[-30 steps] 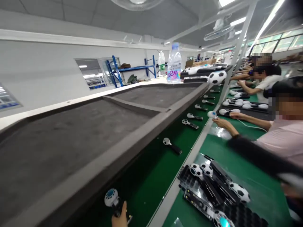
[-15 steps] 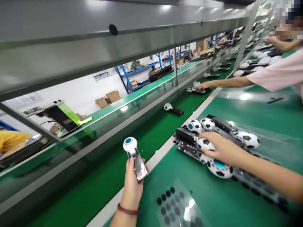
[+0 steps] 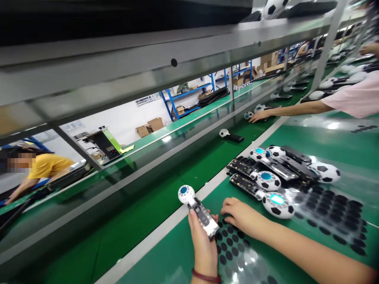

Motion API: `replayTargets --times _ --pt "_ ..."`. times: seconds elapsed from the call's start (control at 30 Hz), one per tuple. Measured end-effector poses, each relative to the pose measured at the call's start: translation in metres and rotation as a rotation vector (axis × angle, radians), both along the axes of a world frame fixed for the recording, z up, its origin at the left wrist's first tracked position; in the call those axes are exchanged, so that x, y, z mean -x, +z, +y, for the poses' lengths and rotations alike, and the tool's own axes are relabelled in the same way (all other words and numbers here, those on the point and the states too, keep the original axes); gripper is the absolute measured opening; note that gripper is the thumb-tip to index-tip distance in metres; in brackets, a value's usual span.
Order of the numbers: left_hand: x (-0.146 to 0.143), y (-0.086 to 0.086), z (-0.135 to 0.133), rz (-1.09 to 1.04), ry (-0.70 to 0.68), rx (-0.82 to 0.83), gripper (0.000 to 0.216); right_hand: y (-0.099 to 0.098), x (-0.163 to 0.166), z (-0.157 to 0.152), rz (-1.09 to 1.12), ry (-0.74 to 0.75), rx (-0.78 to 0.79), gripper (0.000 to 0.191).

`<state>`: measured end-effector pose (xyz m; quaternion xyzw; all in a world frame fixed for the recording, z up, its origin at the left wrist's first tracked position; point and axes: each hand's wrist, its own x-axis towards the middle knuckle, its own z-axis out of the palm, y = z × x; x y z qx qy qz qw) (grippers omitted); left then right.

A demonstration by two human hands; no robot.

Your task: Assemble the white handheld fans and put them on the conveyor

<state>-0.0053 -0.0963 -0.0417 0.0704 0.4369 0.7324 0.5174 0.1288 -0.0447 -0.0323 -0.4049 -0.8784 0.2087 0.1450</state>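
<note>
My left hand (image 3: 204, 244) is closed around a handheld device (image 3: 203, 217) with a small round white head, a blue disc on it, and an uncovered handle showing inner parts. My right hand (image 3: 241, 217) hovers at the upper edge of a clear sheet of round black stickers (image 3: 229, 248); its fingers are bent, thumb and forefinger apart, and I see nothing held. Beyond it lie several similar devices with football-patterned heads (image 3: 278, 204), some with bare circuit boards in their handles (image 3: 244, 185).
A green conveyor belt (image 3: 166, 213) runs along the left, carrying another device (image 3: 232, 136). More stickers (image 3: 334, 213) lie on the right of the green table. A co-worker's hand (image 3: 259, 115) reaches over the belt. A metal shelf beam (image 3: 124, 75) crosses above; a person in yellow (image 3: 50, 165) bends at far left.
My right hand has left the football-patterned device among the others and come back to the sticker sheet. The left hand still holds its device; the view has shifted.
</note>
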Motion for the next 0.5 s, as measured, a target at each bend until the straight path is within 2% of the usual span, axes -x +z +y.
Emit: replayTargets --times 0.13,0.37,0.5 --pt "0.001 -0.001 0.000 -0.018 0.000 0.042 0.032 -0.004 0.003 0.011 -0.024 0.021 0.096 0.017" --pt "-0.005 0.003 0.003 0.040 -0.003 0.133 0.039 0.000 0.016 -0.003 -0.015 -0.157 0.245 0.017" --pt "-0.005 0.001 0.001 0.089 -0.040 0.146 0.047 0.008 0.013 -0.008 0.057 -0.159 0.344 0.015"
